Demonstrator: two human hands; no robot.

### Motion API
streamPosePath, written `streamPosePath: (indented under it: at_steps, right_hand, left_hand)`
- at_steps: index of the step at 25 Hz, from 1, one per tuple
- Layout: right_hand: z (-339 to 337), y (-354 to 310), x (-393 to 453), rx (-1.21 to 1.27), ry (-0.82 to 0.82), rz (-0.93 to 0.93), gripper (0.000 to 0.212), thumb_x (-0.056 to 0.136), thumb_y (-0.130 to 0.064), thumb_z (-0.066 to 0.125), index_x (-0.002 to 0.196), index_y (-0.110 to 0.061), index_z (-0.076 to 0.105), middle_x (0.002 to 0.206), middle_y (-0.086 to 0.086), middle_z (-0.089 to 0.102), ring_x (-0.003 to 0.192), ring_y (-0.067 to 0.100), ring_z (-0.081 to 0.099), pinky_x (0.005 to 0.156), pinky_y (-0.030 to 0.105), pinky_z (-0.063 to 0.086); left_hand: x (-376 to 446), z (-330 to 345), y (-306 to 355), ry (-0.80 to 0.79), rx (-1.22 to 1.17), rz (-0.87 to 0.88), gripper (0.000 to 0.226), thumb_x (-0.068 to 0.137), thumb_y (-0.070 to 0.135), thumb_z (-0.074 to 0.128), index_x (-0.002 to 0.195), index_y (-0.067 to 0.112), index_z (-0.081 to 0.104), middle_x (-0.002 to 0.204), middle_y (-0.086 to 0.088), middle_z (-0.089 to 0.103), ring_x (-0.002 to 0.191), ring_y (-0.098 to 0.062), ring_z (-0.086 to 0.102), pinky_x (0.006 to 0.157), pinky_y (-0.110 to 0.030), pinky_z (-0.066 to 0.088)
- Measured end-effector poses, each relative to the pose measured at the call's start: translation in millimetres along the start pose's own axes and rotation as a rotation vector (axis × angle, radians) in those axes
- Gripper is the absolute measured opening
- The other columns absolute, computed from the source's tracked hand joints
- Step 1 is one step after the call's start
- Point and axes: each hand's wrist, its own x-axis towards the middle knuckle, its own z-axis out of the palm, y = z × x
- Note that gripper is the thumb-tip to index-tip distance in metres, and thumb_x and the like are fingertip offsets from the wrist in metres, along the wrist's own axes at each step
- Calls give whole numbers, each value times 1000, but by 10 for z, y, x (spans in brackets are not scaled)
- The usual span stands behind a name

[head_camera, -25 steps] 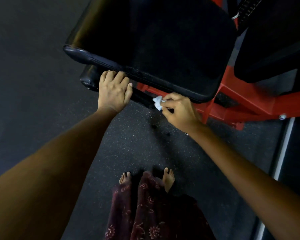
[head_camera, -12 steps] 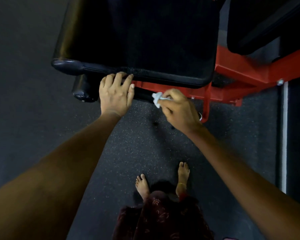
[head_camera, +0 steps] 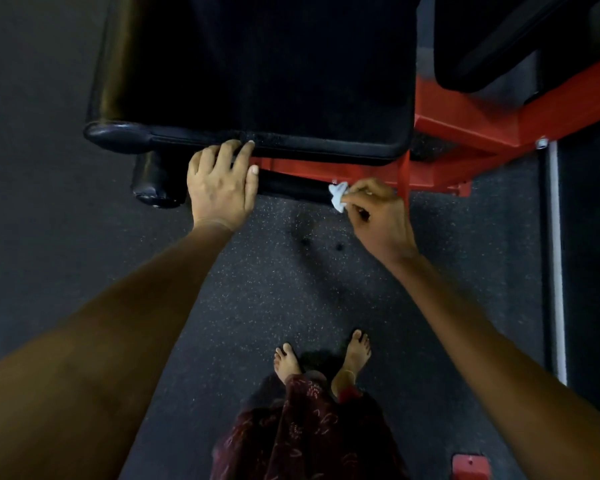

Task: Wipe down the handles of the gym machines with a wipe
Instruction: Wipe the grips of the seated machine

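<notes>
White wipe [head_camera: 337, 196] pinched at right hand [head_camera: 378, 216] fingertips, against black handle [head_camera: 291, 187].

A gym: a black padded seat [head_camera: 257, 74] sits on a red steel machine frame [head_camera: 465, 123], above speckled rubber flooring [head_camera: 257, 271].

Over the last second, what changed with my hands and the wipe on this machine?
The right hand, pinching the wipe, slid it rightward along the black padded bar, away from the left hand and toward the red frame. Nothing was picked up or released. The left hand stayed resting on the bar beneath the seat pad.
</notes>
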Motion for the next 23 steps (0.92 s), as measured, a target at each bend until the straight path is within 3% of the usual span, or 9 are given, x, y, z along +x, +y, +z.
streamPosePath:
  at_steps: [2, 7, 9, 11, 14, 16, 20, 23]
  right_hand:
    - [154, -237, 143, 67, 58, -5, 14, 76, 9, 65, 87, 3, 70, 91, 15, 65, 74, 22, 63, 60, 27, 55]
    - [425, -580, 329, 43, 9, -158, 18, 73, 9, 63, 86, 1, 73, 88, 14, 67, 81, 29, 63, 69, 37, 55]
    - [317, -350, 132, 18, 52, -94, 16, 74, 11, 64, 86, 2, 72, 89, 17, 68, 79, 28, 64, 71, 27, 55]
    - [176, -111, -65, 18, 137, 90, 14, 77, 11, 64, 87, 4, 70, 91, 17, 69, 78, 22, 64, 74, 13, 48]
    - [179, -26, -68, 76, 234, 434, 13, 82, 6, 60, 91, 3, 70, 93, 16, 70, 76, 13, 62, 67, 20, 53]
    - [289, -219, 83, 123, 236, 407, 17, 83, 5, 59, 96, 4, 69, 93, 16, 67, 83, 20, 61, 70, 23, 51]
    - [350, -445, 124, 95, 123, 119, 20, 78, 8, 61, 95, 2, 71, 90, 12, 67, 86, 22, 58, 75, 21, 47]
    - [243, -142, -48, 116, 192, 346, 21, 85, 1, 58, 104, 4, 67, 100, 15, 66, 94, 24, 60, 79, 20, 46]
  left_hand:
    - [-1, 5, 1, 0, 12, 7, 45, 100, 34, 28, 124, 11, 59, 112, -9, 62, 92, -28, 55, 85, -40, 41]
    - [-5, -8, -5, -25, 39, 18, 45, 100, 34, 28, 126, 13, 58, 113, -10, 61, 94, -30, 53, 90, -43, 36]
    - [4, -20, 8, -39, 41, 9, 44, 100, 33, 28, 125, 13, 58, 113, -9, 60, 95, -29, 52, 92, -43, 35]
    - [3, -29, 14, -56, 39, -3, 43, 100, 33, 29, 125, 14, 58, 114, -9, 60, 96, -30, 53, 93, -44, 35]
    - [4, -35, 26, -74, 29, -22, 43, 99, 33, 30, 125, 13, 58, 114, -10, 60, 96, -33, 54, 93, -45, 36]
    - [16, -50, 38, -89, 27, -30, 42, 99, 32, 31, 124, 13, 59, 113, -11, 60, 95, -34, 54, 92, -45, 36]
    - [29, -105, 73, -111, 27, -54, 42, 100, 31, 31, 122, 11, 60, 109, -15, 60, 93, -36, 54, 89, -47, 38]
    - [13, -102, 77, -95, 34, -62, 40, 100, 31, 32, 116, 11, 62, 103, -14, 60, 89, -35, 53, 86, -45, 37]
